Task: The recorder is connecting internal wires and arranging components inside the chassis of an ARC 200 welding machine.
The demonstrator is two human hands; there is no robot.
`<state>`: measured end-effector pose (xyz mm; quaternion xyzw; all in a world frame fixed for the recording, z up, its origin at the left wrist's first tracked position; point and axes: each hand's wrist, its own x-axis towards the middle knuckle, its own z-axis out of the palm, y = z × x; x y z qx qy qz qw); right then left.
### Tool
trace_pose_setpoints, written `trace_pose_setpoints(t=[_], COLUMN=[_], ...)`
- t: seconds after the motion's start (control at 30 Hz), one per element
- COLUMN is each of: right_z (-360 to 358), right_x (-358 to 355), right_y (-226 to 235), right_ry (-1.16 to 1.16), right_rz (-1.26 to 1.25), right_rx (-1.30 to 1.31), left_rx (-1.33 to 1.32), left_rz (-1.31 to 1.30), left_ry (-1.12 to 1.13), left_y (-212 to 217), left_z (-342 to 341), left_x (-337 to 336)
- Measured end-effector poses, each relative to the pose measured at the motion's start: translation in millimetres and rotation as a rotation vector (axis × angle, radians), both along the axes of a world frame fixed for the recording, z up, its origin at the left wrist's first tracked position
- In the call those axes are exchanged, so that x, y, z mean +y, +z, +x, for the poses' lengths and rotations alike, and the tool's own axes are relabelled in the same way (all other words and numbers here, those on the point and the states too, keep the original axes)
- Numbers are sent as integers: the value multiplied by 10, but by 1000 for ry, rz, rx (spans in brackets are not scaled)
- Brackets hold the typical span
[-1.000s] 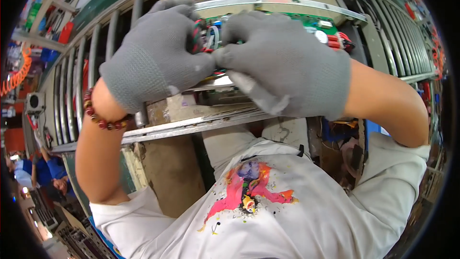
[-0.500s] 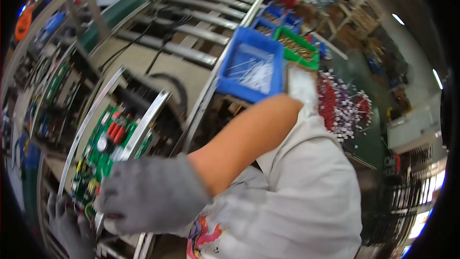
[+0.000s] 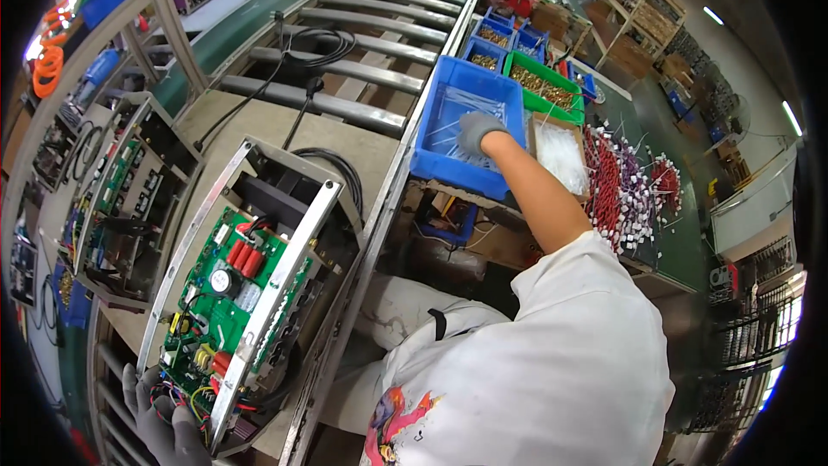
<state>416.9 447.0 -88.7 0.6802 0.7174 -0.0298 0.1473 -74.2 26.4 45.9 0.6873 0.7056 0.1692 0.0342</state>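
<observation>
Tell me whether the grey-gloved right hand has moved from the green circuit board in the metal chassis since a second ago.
Yes. The grey-gloved right hand left the green circuit board and now reaches right into the large blue plastic bin.

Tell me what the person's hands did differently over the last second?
The right hand let go of the metal chassis and reached out to the right, into the blue bin holding clear plastic bags. The left hand stayed at the chassis, by the wires at the lower end of the green circuit board. Both hands are gloved as before.
</observation>
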Motion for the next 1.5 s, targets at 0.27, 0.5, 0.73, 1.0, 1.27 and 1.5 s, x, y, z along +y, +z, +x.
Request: trace_pose_setpoints(t=[0.27, 0.5, 0.73, 1.0, 1.27, 1.5], right_z=[113, -383, -2371, -3333, -3358, -3296], right_x=[90, -391, -1720, -2396, -2653, -2653], right_y=[215, 913, 1740, 1658, 1729, 1716], right_ry=[-63, 87, 1142, 1823, 1858, 1864], right_rz=[249, 350, 189, 287, 245, 210], right_rx=[203, 1207, 1191, 819, 480, 542], left_rx=[189, -566, -455, -412, -393, -323], left_rz=[-34, 8, -31, -24, 25, 119], left_ry=[39, 228, 77, 58, -4, 42], left_y=[252, -9, 48, -2, -111, -166], left_z=[156, 99, -140, -149, -202, -204], left_x=[169, 19, -85, -85, -67, -84])
